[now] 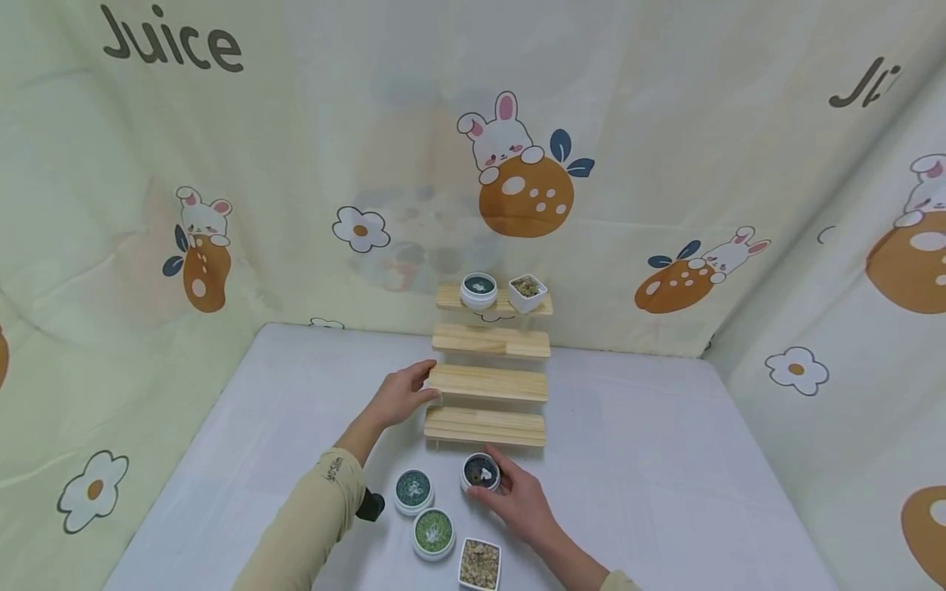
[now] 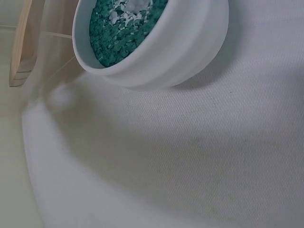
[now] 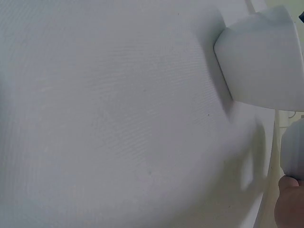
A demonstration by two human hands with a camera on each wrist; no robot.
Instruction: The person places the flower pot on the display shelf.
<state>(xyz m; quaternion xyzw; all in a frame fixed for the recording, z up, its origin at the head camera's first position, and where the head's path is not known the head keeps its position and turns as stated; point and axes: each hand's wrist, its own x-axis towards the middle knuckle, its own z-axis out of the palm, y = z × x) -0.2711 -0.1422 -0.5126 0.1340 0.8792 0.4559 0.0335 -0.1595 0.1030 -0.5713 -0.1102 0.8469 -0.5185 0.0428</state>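
Observation:
My left hand (image 1: 399, 396) is at the left end of a stepped wooden shelf (image 1: 488, 382), fingers and thumb spanning one plank's end. My right hand (image 1: 523, 501) grips a small round white pot (image 1: 480, 472) with dark filling and pale bits, in front of the lowest step. In the right wrist view, a fingertip (image 3: 288, 202) touches this pot's white side (image 3: 293, 149). Nearer me are a round pot of teal granules (image 1: 413, 490), a round pot of green granules (image 1: 433, 533) and a square pot of tan gravel (image 1: 480, 564). Teal granules in a white pot (image 2: 175, 52) show in the left wrist view.
The top step bears a round dark-green-filled pot (image 1: 479, 290) and a square white pot (image 1: 526, 293). A patterned curtain (image 1: 369, 148) hangs right behind the shelf. White cloth covers the table (image 1: 636, 460). A black device (image 1: 370, 505) is at the left wrist.

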